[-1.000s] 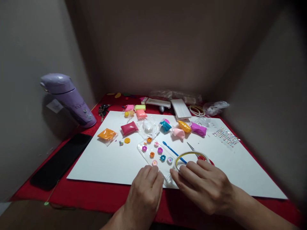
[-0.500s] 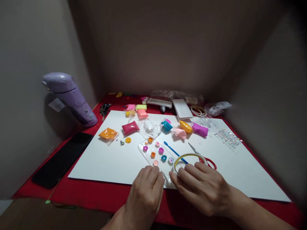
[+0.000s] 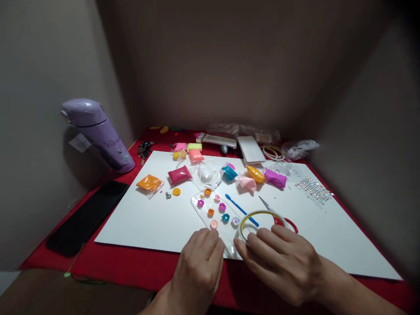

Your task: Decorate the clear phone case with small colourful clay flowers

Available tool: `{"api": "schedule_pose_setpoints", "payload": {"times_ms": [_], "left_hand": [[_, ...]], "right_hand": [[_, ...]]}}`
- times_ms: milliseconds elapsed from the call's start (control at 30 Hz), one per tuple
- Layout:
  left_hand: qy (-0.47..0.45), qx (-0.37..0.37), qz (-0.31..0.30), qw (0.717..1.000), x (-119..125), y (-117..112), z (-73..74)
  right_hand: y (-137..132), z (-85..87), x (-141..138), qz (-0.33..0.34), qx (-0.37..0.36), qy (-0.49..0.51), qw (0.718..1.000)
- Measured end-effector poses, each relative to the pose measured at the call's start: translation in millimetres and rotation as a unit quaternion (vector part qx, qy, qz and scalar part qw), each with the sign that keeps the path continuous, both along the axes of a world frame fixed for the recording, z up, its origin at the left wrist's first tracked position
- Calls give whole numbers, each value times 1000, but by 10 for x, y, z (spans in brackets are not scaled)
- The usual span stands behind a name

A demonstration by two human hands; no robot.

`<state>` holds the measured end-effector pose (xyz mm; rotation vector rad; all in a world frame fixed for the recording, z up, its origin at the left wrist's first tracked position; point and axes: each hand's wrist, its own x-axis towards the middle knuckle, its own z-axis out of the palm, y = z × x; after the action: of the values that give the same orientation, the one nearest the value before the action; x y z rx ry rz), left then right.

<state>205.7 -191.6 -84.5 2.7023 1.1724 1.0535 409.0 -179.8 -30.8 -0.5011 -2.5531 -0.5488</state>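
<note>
My right hand [image 3: 284, 262] grips a roll of tape [image 3: 241, 227], white outside with a yellow inner ring, holding it tilted up over the white board [image 3: 147, 227]. My left hand [image 3: 201, 262] is closed beside it, fingers pressed together; whatever they pinch is hidden. Just beyond both hands lies a clear phone case [image 3: 197, 205] with several small clay flowers [image 3: 222, 207] in pink, orange, purple and blue. A blue modelling tool [image 3: 238, 205] and red-handled scissors [image 3: 291, 225] lie behind the tape roll, the scissors partly covered by it.
Several clay packets stand farther back, among them a crimson packet [image 3: 180, 175] and a purple packet [image 3: 275, 178]. At right is a rhinestone sheet [image 3: 314, 189]. A black phone [image 3: 87, 216], keys [image 3: 144, 149] and a purple bottle [image 3: 101, 133] rest on the red cloth [image 3: 131, 273] at left.
My hands are slightly farther apart, the right one with the tape roll a little to the right. The whole view has shifted slightly.
</note>
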Motion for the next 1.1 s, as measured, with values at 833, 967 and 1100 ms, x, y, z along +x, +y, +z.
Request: {"api": "schedule_pose_setpoints", "payload": {"times_ms": [833, 967, 1100], "left_hand": [[-8, -15, 9, 1000, -36, -29, 51], [-1, -17, 9, 1000, -44, -37, 57], [-4, -12, 9, 1000, -43, -42, 51]], "right_hand": [[-61, -170, 55, -5, 109, 59, 992], [-123, -192, 23, -31, 110, 59, 992], [-149, -258, 9, -37, 111, 66, 991]]}}
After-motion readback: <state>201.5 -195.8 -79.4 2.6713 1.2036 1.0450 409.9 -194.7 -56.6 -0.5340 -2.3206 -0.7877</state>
